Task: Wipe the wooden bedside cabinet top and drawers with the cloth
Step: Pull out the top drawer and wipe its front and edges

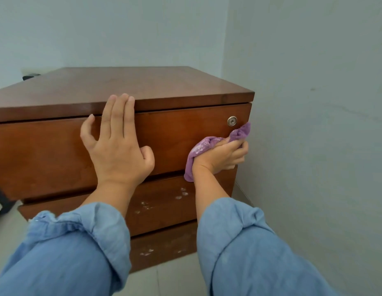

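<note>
our left hand (116, 144) flat with fingers straight on the top drawer (47, 154) of the cabinet (143, 86), our right hand (223, 155) at 3 o'clock squeezing the purple cloth (198, 150) against it, just under the lock (232, 121)

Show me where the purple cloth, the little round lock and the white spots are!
purple cloth (201, 147), head view, bunched middle.
round lock (231, 121), head view, its metal face.
white spots (182, 193), head view, cluster on second drawer.

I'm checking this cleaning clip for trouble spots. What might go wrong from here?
The purple cloth is bunched in the right hand, so little of it meets the top drawer and streaks may remain. It works close under the lock, where a loose end might snag. White spots on the middle drawer and more on the bottom drawer are easy to miss.
</note>
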`<state>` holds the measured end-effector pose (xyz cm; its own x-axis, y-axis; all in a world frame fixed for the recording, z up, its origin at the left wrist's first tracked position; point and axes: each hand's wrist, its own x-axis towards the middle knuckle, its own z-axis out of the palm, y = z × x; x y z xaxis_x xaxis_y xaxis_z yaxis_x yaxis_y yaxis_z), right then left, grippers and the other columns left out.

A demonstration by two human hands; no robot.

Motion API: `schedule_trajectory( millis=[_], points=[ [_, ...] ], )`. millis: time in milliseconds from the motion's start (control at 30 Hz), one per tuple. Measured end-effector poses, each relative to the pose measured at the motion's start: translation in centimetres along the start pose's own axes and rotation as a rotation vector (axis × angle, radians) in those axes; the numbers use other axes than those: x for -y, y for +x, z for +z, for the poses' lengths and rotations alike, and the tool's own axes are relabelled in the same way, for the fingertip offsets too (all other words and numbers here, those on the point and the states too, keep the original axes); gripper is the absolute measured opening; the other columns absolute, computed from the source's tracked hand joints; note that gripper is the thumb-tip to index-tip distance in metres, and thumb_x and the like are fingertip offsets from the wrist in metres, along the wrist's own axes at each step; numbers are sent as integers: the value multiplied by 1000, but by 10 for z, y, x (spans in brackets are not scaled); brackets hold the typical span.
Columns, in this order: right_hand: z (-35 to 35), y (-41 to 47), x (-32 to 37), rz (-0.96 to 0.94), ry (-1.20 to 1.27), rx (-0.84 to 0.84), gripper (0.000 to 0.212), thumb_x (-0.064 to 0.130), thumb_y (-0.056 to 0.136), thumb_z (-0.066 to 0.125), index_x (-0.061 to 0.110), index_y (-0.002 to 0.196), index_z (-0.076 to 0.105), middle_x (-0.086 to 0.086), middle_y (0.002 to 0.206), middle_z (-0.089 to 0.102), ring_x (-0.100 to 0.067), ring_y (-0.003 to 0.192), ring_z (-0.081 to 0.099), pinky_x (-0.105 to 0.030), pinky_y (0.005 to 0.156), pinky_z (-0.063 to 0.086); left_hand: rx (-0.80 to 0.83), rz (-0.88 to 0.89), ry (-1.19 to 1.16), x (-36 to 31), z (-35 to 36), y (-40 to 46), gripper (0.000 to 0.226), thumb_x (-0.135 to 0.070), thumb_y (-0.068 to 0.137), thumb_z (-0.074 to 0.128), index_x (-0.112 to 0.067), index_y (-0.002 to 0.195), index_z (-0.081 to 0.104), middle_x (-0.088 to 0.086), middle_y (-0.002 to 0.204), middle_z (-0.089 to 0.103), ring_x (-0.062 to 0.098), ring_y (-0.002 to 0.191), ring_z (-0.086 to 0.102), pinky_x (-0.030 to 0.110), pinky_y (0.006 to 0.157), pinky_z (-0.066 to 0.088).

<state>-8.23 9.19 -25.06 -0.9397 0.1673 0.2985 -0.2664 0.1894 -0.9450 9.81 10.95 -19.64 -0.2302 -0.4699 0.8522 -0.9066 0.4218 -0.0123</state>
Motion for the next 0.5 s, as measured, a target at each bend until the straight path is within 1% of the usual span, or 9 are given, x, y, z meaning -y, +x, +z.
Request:
schedule_trajectory(
  millis=[33,67,100,200,300,333,400,467,500],
  points=[
    [-3,1,0,71,50,47,37,14,95,51,8,131,49,-12,135,46,-29,120,42,-41,95,38,2,-2,-1,-1,0,0,82,-26,69,46,-11,147,27,4,154,30,17,144,22,48,113,14],
    [-7,3,0,115,50,74,36,15,98,44,9,133,48,-11,137,44,-28,122,41,-40,97,37,4,-3,-3,-1,0,0,83,-26,69,47,-11,147,26,4,154,29,17,144,21,48,113,13],
    [-9,3,-5,119,42,67,36,15,99,41,10,134,46,-10,139,43,-28,123,40,-39,98,36,7,-3,-6,0,0,-1,83,-26,69,48,-11,147,26,4,154,29,17,144,21,48,113,13],
    [-14,4,-19,79,-13,122,36,13,99,40,10,134,45,-10,141,40,-30,121,40,-36,95,37,21,7,-11,1,0,-1,84,-27,68,48,-10,148,25,4,154,28,17,144,20,49,113,13],
    [-21,7,-25,86,-73,218,36,11,98,39,11,134,43,-10,141,37,-30,117,40,-35,95,37,59,8,-18,-1,-2,-1,86,-29,68,48,-10,148,23,5,154,26,18,145,18,49,113,11],
    [-27,9,-25,96,-125,280,37,12,97,40,12,135,42,-9,141,35,-30,116,39,-36,96,37,80,6,-23,-2,-5,-1,86,-30,68,48,-10,148,22,5,155,26,18,145,18,50,113,11],
    [-41,16,-26,139,-259,468,40,16,96,43,15,135,38,-7,141,31,-29,116,38,-38,97,38,125,6,-29,-2,-12,-1,87,-32,68,47,-10,148,20,6,155,24,19,145,17,51,113,10],
    [-60,25,-30,181,-362,651,46,18,94,44,17,139,33,-7,140,28,-30,117,37,-40,98,37,180,11,-33,-1,-19,0,87,-34,68,46,-10,148,20,6,155,24,19,145,17,53,113,10],
    [-70,30,-32,175,-389,717,50,18,95,43,18,143,29,-7,140,27,-31,119,36,-41,99,35,204,13,-34,-1,-22,2,87,-34,68,47,-10,148,21,7,155,24,19,145,17,54,113,10]
  ],
)
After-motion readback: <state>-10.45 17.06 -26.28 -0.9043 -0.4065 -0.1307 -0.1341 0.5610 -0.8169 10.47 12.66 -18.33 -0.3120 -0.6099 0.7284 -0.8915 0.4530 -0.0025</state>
